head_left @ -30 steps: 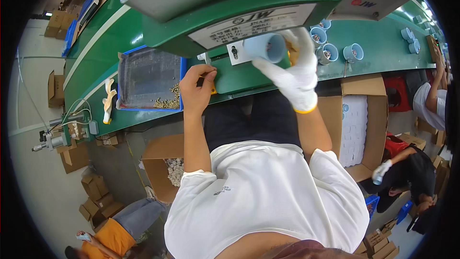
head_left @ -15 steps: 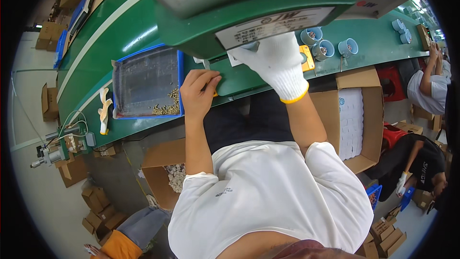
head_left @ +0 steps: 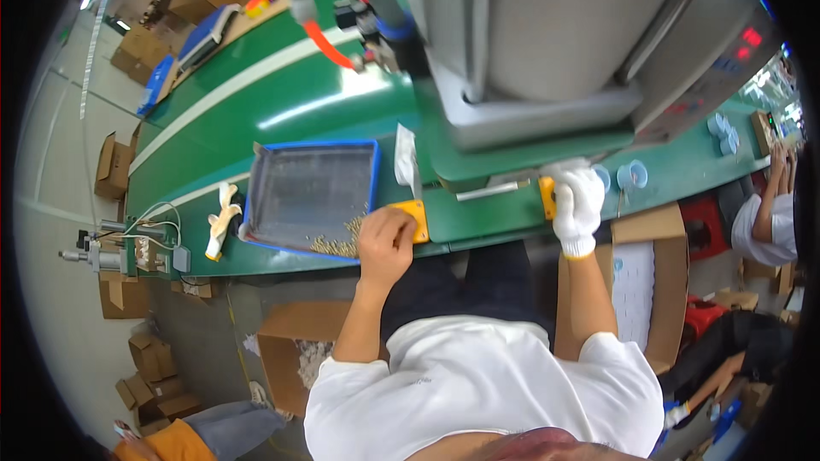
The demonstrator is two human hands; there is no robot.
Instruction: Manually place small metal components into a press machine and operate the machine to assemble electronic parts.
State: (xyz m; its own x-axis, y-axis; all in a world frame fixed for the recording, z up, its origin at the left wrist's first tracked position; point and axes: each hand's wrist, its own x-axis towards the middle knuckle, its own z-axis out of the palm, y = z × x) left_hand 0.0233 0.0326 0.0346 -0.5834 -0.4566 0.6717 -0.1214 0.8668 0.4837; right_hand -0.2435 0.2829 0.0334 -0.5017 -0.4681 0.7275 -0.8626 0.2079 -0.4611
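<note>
My bare left hand (head_left: 386, 243) is closed, its fingers curled and pressed together against the edge of a yellow control box (head_left: 417, 220); anything between the fingertips is hidden. In a white knit glove, my right hand (head_left: 577, 207) curls beside a second yellow control box (head_left: 547, 196), partly covering it. The glove is slightly blurred, and I cannot make out anything within its fingers. Between and above the hands stands a large green-and-grey press machine (head_left: 530, 111). Left of my left hand, a blue-rimmed tray (head_left: 312, 192) contains small brass-coloured parts (head_left: 337, 243) in its near right corner.
A spare glove (head_left: 222, 220) lies left of the tray, and a white strip (head_left: 406, 156) to its right. Light-blue cups (head_left: 632, 175) stand beyond my right hand. Open cardboard boxes (head_left: 286, 329) sit below the bench edge. Other people are seated at the right.
My right hand has come out from under the press, moving right to the yellow box there. My left hand stays by its yellow box, fingers more curled. The whole view has shifted.
</note>
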